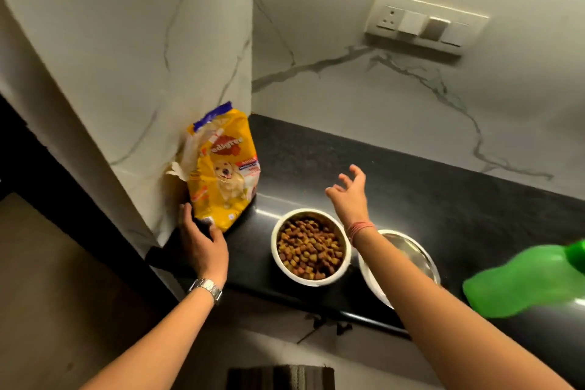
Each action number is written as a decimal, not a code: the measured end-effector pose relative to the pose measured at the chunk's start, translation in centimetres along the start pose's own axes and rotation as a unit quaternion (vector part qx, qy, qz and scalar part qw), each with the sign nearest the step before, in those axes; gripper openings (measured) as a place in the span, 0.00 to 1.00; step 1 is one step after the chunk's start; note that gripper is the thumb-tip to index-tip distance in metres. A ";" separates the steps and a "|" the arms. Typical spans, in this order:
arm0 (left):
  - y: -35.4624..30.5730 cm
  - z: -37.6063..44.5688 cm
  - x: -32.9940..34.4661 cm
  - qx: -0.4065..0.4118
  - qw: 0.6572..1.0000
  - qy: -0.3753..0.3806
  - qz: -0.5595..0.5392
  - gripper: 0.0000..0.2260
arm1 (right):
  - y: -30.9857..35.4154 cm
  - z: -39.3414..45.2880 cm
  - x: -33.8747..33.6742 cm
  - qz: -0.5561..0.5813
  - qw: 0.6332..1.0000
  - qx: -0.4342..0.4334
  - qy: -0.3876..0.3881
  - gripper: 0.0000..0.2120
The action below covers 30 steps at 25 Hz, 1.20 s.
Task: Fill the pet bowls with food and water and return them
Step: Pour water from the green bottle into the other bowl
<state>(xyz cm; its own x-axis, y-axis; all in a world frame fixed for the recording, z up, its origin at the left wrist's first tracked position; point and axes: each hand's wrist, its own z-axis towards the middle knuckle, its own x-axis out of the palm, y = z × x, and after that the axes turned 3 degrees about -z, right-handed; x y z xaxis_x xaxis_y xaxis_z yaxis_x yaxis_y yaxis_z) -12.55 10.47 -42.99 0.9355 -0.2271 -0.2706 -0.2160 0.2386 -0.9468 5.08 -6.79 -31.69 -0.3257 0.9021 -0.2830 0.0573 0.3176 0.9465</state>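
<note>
Kibble fills one steel bowl; left hand grips the Pedigree bag, right hand hovers spread.

Counter: dark stone, speckled, semi-gloss. Walls: white veined marble, smooth. Food bag: glossy printed plastic. Bowls: shiny metal, first holding matt brown kibble. Bottle: green translucent plastic. Watch: polished metal links.
</note>
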 end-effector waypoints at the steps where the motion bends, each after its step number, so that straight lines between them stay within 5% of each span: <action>1: -0.3 -0.7 -0.1 0.025 0.999 -0.015 -0.013 0.28 | -0.1 -0.2 -1.9 -0.002 1.000 -0.006 -0.012 0.35; 6: -5.9 -5.5 3.3 0.176 0.983 0.005 -0.043 0.21 | 0.0 -2.7 -12.0 -0.015 0.996 -0.053 -0.067 0.36; 11: -18.4 -15.0 10.1 0.274 0.930 0.210 -0.129 0.22 | 0.5 -6.9 -23.9 -0.037 0.965 -0.210 -0.152 0.31; 14: -25.6 -21.2 14.4 0.386 0.827 0.388 -0.128 0.18 | 0.5 -8.6 -32.6 0.001 0.926 -0.313 -0.213 0.23; 16: -29.8 -24.7 17.2 0.468 0.737 0.483 -0.068 0.16 | -1.5 -8.7 -38.2 0.089 0.923 -0.290 -0.237 0.15; 19: -34.1 -28.6 20.9 0.548 0.656 0.514 0.067 0.19 | -6.9 -8.2 -42.3 0.191 0.957 -0.114 -0.185 0.21; 21: -36.0 -30.3 23.0 0.531 0.626 0.548 0.160 0.23 | -10.4 -8.0 -42.5 0.094 0.992 -0.045 -0.070 0.31; 23: -36.9 -30.7 25.0 0.579 0.545 0.550 0.255 0.26 | -12.0 -7.7 -41.1 -0.017 0.998 -0.049 0.021 0.43; 26: -37.7 -30.2 26.9 0.678 0.409 0.507 0.340 0.30 | -12.0 -6.9 -39.4 -0.055 0.996 -0.071 -0.026 0.50; 30: -38.5 -29.4 28.4 0.683 0.339 0.542 0.354 0.29 | -12.3 -5.8 -38.7 -0.091 0.989 -0.080 -0.082 0.44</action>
<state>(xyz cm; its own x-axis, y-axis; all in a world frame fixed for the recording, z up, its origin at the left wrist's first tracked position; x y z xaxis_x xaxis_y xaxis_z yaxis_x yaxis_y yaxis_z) 14.09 -32.95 -19.37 -0.0279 0.3067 -0.9514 0.7444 0.6416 0.1850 11.49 -47.26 -31.46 -0.1585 0.8735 -0.4603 -0.1418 0.4412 0.8861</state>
